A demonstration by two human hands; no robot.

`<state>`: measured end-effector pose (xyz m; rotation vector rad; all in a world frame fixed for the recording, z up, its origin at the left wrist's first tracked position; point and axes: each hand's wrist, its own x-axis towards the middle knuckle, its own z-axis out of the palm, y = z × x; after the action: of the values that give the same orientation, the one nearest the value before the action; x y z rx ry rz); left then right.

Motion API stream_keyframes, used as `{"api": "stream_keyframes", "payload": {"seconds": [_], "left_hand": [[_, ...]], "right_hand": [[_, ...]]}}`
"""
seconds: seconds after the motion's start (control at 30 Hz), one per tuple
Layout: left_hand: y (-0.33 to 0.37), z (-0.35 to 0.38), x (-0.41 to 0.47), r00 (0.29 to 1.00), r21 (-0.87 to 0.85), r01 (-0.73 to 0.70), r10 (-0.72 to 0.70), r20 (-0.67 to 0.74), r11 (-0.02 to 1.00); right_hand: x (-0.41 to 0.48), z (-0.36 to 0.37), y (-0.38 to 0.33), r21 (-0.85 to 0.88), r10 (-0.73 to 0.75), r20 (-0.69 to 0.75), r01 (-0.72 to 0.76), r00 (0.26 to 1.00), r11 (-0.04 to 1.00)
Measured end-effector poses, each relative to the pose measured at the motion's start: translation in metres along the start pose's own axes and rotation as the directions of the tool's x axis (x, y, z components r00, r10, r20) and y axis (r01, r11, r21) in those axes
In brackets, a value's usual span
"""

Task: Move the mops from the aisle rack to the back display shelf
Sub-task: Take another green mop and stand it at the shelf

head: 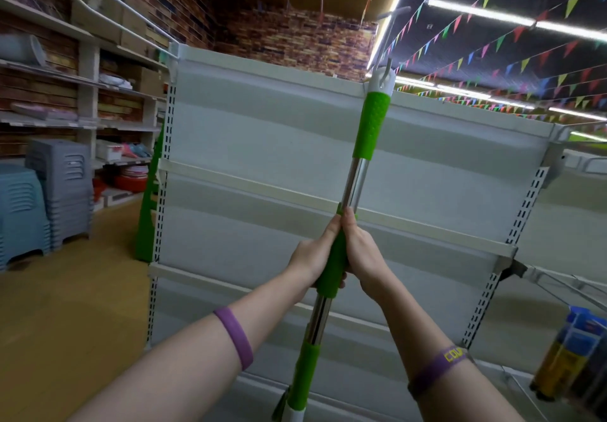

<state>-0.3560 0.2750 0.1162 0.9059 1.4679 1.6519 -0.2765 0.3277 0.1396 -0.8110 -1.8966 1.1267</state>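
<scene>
**Two purple wristbands, one with yellow lettering**

Not much to report clothing-wise. Both forearms are bare from the bottom of the shot right up to the fingers (348, 221), and the left hand (310, 259) and right hand (363, 254) are bare too. The only things worn are two bands. The left arm has a plain wide purple rubbery wristband (234, 338), smooth and matte, sitting well back from the fingers, past the wrist and up the forearm. The right arm has a purple wristband with blocky yellow letters (440, 369), about as far back from its own fingers. I can read "COU"; the rest wraps out of sight.
</scene>
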Motion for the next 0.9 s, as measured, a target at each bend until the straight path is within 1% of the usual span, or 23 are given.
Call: {"api": "stream_keyframes", "payload": {"seconds": [0.13,0.2,0.33,0.37,0.47,0.6,0.7,0.73,0.77,0.83,0.9], "left_hand": [[-0.005,0.003,0.012,0.999,0.018,-0.011,0.012,-0.044,1.000],[-0.006,0.004,0.019,0.999,0.045,0.008,-0.006,-0.052,0.999],[-0.010,0.004,0.028,0.998,0.047,0.069,-0.069,-0.009,0.996],[-0.011,0.004,0.029,0.998,0.051,0.067,-0.066,-0.010,0.996],[-0.014,0.004,0.023,0.994,0.101,0.024,-0.013,-0.110,0.995],[-0.030,0.004,0.006,0.982,0.256,-0.015,0.062,-0.179,0.967],[-0.049,0.012,-0.008,0.953,0.341,-0.030,0.129,-0.273,0.940],[-0.056,0.017,-0.013,0.954,0.356,-0.032,0.135,-0.267,0.934],[-0.062,0.022,-0.017,0.965,0.360,-0.038,0.128,-0.229,0.932],[-0.077,0.037,-0.025,0.990,0.356,-0.041,0.085,-0.109,0.934],[-0.091,0.052,-0.032,0.998,0.366,-0.056,0.057,0.007,0.929]], "right_hand": [[0.007,0.002,0.008,-0.019,-0.002,-0.038,0.001,0.999,1.000],[0.013,0.004,0.013,-0.004,0.011,-0.069,-0.012,0.998,1.000],[0.021,0.007,0.020,0.014,0.015,-0.109,-0.014,0.994,1.000],[0.021,0.008,0.021,0.023,0.019,-0.113,-0.016,0.993,1.000],[0.018,0.007,0.025,0.052,0.025,-0.110,-0.020,0.994,0.998],[0.001,-0.006,0.052,-0.035,0.050,-0.046,-0.052,0.998,0.998],[-0.020,-0.018,0.085,-0.058,0.075,-0.046,-0.078,0.996,0.995],[-0.029,-0.022,0.095,-0.066,0.100,-0.057,-0.104,0.993,0.992],[-0.038,-0.026,0.104,-0.071,0.128,-0.065,-0.133,0.990,0.989],[-0.056,-0.037,0.118,-0.087,0.162,-0.066,-0.168,0.985,0.982],[-0.074,-0.048,0.130,-0.088,0.200,-0.076,-0.207,0.977,0.974]]}}
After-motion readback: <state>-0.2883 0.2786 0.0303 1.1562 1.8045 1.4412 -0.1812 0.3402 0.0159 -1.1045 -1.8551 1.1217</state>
